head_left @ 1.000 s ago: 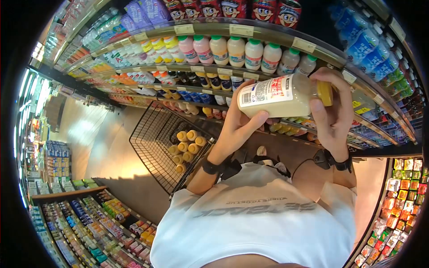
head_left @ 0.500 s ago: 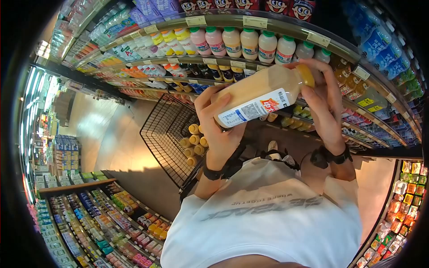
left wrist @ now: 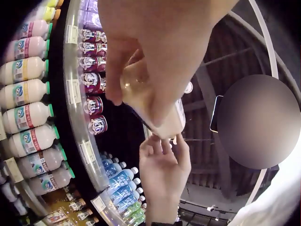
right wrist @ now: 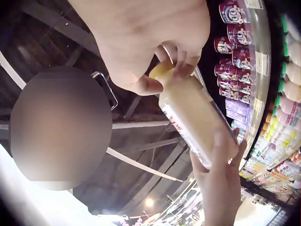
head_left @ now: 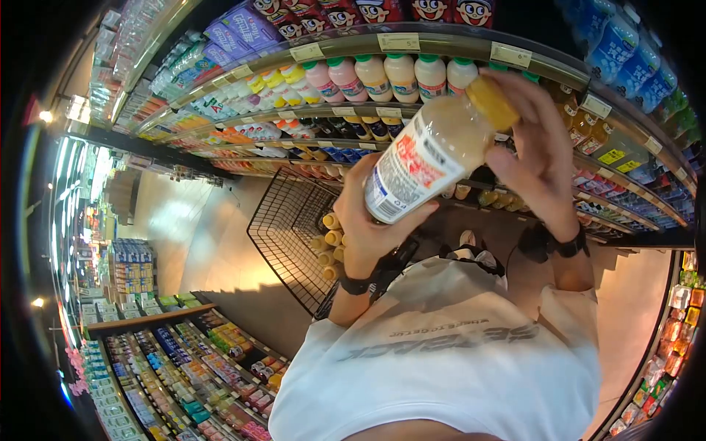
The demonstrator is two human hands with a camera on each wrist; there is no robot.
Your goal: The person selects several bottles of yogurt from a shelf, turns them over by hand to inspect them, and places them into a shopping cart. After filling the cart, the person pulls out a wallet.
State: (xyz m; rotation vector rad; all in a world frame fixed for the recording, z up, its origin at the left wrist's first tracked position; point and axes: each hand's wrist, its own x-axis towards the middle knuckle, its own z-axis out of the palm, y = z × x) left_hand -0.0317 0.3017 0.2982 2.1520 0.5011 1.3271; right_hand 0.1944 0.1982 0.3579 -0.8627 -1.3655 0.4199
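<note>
A squarish bottle (head_left: 430, 158) of cream-coloured drink, with a yellow cap (head_left: 491, 103) and a white label (head_left: 412, 176) with red print, is held up before the chest. It tilts, cap end up and to the right. My left hand (head_left: 371, 231) grips the lower end, its thumb along the near side. Up at the cap and neck, my right hand (head_left: 540, 151) holds with curled fingers and thumb. In the right wrist view, that hand's fingertips (right wrist: 184, 69) lie at the neck just below the yellow cap. Both hands also appear around the bottle in the left wrist view.
A black wire shopping cart (head_left: 287, 235) stands at left with several yellow-capped bottles (head_left: 332, 239) inside. Directly ahead, a tiered shelf (head_left: 471, 48) carries milk bottles (head_left: 401, 77), red cans and blue-labelled bottles (head_left: 614, 44). Another stocked display (head_left: 184, 367) is at lower left.
The bottle turns in the hands: its label rolled down to show a plain side, then came back up. Its cap end has risen. The view shifted, moving the cart rightward in frame.
</note>
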